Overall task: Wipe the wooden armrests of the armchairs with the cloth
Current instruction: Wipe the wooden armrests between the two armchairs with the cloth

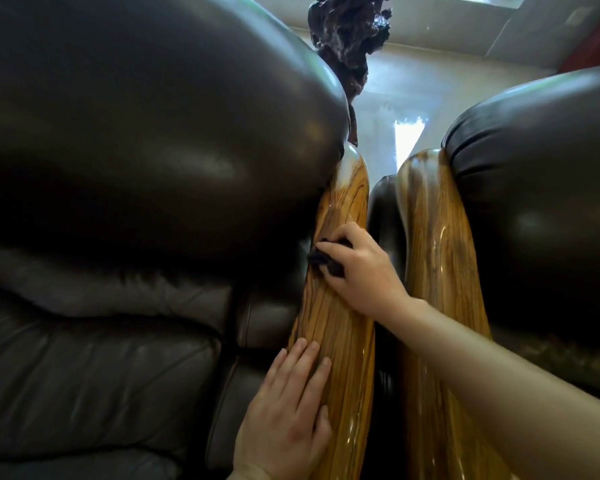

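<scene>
On the glossy wooden armrest (pixel 340 327) of the left dark leather armchair (pixel 125 174), the right hand (pixel 357 268) presses a small dark cloth (pixel 326 259), fingers closed over it, up near the backrest. Well apart from it and lower down, the left hand (pixel 288 410) lies flat and empty, fingers spread on the same armrest. Just beside stands the second armchair's armrest (pixel 437 306).

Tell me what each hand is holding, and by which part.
Right hand clutches a bunched dark cloth under its fingers. Left hand holds nothing, resting flat on the glossy wooden armrest.
</scene>
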